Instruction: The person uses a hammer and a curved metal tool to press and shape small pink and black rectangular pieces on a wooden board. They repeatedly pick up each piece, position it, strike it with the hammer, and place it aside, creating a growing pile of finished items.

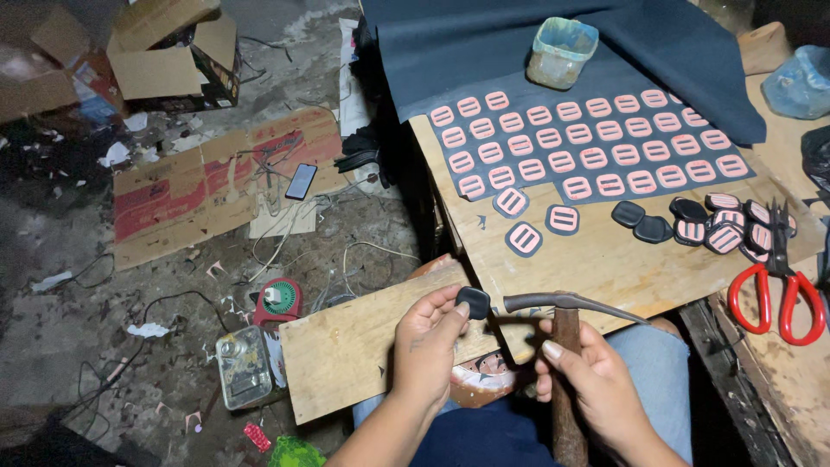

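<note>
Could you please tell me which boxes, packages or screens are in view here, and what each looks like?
Open cardboard box: floor, top left, brown, flaps up.
Flattened cardboard: floor, centre left, brown with red printed panels.
Phone: on that cardboard, dark slim rectangle, screen dimly lit.
Plastic bag: table, far right, bluish, crumpled.

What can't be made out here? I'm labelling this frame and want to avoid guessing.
Head view only:
- Small black piece: its underside is hidden by the left hand pinching it.
- Hammer: handle end cut off by the bottom edge; the right hand covers the grip.
- Plastic tub: contents too dim to tell.
</note>
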A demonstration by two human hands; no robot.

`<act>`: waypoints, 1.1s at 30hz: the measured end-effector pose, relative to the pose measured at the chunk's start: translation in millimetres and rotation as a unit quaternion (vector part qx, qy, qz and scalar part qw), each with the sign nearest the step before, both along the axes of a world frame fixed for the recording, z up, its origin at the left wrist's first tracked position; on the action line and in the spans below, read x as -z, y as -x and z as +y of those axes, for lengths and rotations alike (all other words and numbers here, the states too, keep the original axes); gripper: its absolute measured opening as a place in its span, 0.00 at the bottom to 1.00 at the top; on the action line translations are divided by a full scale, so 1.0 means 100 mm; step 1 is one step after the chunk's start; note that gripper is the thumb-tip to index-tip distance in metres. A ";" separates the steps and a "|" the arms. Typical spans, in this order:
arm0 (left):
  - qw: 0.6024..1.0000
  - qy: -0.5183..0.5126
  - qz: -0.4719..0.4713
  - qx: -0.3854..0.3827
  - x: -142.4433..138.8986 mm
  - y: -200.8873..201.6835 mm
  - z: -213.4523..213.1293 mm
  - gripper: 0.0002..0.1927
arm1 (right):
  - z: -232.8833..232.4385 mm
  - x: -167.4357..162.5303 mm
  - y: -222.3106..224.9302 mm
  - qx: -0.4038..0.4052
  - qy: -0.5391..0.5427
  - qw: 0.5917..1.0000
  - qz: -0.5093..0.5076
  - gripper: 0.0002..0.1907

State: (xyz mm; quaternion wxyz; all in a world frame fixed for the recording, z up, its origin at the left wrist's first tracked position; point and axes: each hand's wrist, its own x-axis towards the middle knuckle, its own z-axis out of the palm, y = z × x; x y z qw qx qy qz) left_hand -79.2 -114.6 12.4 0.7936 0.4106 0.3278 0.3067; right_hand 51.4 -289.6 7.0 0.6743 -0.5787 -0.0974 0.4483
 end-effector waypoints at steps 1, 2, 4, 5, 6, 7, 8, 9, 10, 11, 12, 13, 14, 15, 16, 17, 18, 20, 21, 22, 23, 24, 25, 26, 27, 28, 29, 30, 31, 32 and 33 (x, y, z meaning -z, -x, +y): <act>1.000 -0.011 0.001 0.002 0.05 -0.03 0.01 0.15 | -0.03 0.01 0.01 0.006 0.015 1.000 0.015 0.18; 1.000 -0.021 0.003 0.005 0.10 -0.06 0.04 0.14 | -0.04 0.02 0.04 0.012 0.029 0.999 0.029 0.18; 0.997 -0.066 0.032 0.019 0.17 -0.15 0.07 0.13 | -0.08 0.05 0.05 0.039 0.029 0.998 0.042 0.18; 0.993 -0.101 0.061 0.031 0.19 -0.21 0.09 0.12 | -0.10 0.06 0.05 0.059 0.014 0.997 0.041 0.18; 0.986 -0.135 0.090 0.043 0.19 -0.27 0.11 0.11 | -0.12 0.08 0.05 0.080 -0.001 0.996 0.041 0.17; 0.972 -0.181 0.135 0.061 0.19 -0.33 0.12 0.09 | -0.14 0.09 0.04 0.100 -0.003 0.994 0.039 0.17; 0.954 -0.226 0.179 0.077 0.18 -0.40 0.12 0.08 | -0.16 0.11 0.02 0.120 -0.005 0.992 0.037 0.17; 0.932 -0.272 0.221 0.094 0.15 -0.49 0.14 0.06 | -0.18 0.12 -0.01 0.140 -0.008 0.989 0.035 0.17; 0.914 -0.342 0.204 0.085 0.13 -0.59 0.15 0.06 | -0.21 0.13 -0.02 0.152 -0.006 0.988 0.034 0.17; 0.890 -0.409 0.185 0.075 0.10 -0.71 0.14 0.05 | -0.23 0.15 -0.03 0.165 -0.004 0.986 0.032 0.16; 0.862 -0.475 0.164 0.066 0.06 -0.85 0.13 0.05 | -0.26 0.16 -0.05 0.177 -0.002 0.984 0.030 0.16; 0.848 -0.505 0.148 0.068 0.02 -0.99 0.12 0.06 | -0.29 0.17 -0.08 0.182 0.001 0.983 0.023 0.16; 0.832 -0.534 0.132 0.071 -0.01 -1.12 0.11 0.06 | -0.30 0.18 -0.09 0.188 0.005 0.982 0.015 0.16; 0.816 -0.561 0.116 0.074 -0.05 -1.25 0.09 0.07 | -0.33 0.20 -0.10 0.194 0.009 0.981 0.007 0.16; 0.817 -0.563 0.087 0.089 -0.08 -1.38 0.06 0.07 | -0.34 0.21 -0.12 0.203 0.015 0.979 0.006 0.17; 0.817 -0.564 0.058 0.103 -0.11 -1.51 0.02 0.07 | -0.35 0.23 -0.14 0.212 0.019 0.977 0.005 0.17; 0.816 -0.566 0.030 0.117 -0.13 -1.59 0.01 0.08 | -0.35 0.24 -0.15 0.220 0.022 0.975 0.004 0.17; 0.809 -0.571 -0.015 0.136 -0.17 -1.68 -0.01 0.12 | -0.36 0.27 -0.17 0.227 0.023 0.974 0.002 0.17; 0.806 -0.573 -0.037 0.145 -0.18 -1.71 -0.02 0.14 | -0.37 0.29 -0.19 0.230 0.024 0.973 0.001 0.17; 0.800 -0.584 -0.015 0.136 -0.18 -1.70 -0.01 0.14 | -0.38 0.30 -0.20 0.225 0.027 0.974 -0.004 0.18; 0.793 -0.596 0.009 0.127 -0.17 -1.65 0.01 0.13 | -0.38 0.32 -0.22 0.219 0.030 0.975 -0.009 0.18; 0.785 -0.608 0.033 0.117 -0.15 -1.59 0.05 0.12 | -0.39 0.35 -0.25 0.213 0.032 0.977 -0.013 0.18; 0.776 -0.614 0.098 0.104 -0.14 -1.52 0.07 0.12 | -0.40 0.37 -0.29 0.190 0.029 0.981 -0.033 0.17; 0.764 -0.618 0.164 0.090 -0.11 -1.44 0.10 0.13 | -0.42 0.40 -0.33 0.166 0.026 0.984 -0.053 0.17; 0.747 -0.619 0.229 0.074 -0.09 -1.37 0.14 0.13 | -0.43 0.42 -0.38 0.141 0.021 0.987 -0.073 0.16; 0.739 -0.627 0.240 0.053 -0.06 -1.32 0.17 0.17 | -0.44 0.44 -0.42 0.125 0.023 0.989 -0.081 0.18; 0.731 -0.633 0.251 0.031 -0.04 -1.28 0.19 0.21 | -0.46 0.45 -0.46 0.107 0.025 0.990 -0.089 0.19; 0.723 -0.640 0.261 0.009 -0.02 -1.25 0.21 0.27 | -0.47 0.45 -0.49 0.090 0.027 0.991 -0.097 0.21; 0.725 -0.630 0.277 0.023 0.00 -1.24 0.23 0.28 | -0.49 0.42 -0.51 0.078 -0.001 0.990 -0.115 0.27; 0.728 -0.619 0.292 0.037 0.01 -1.24 0.24 0.30 | -0.50 0.38 -0.53 0.066 -0.029 0.989 -0.133 0.34; 0.730 -0.609 0.306 0.052 0.02 -1.25 0.25 0.32 | -0.50 0.33 -0.54 0.054 -0.057 0.986 -0.150 0.41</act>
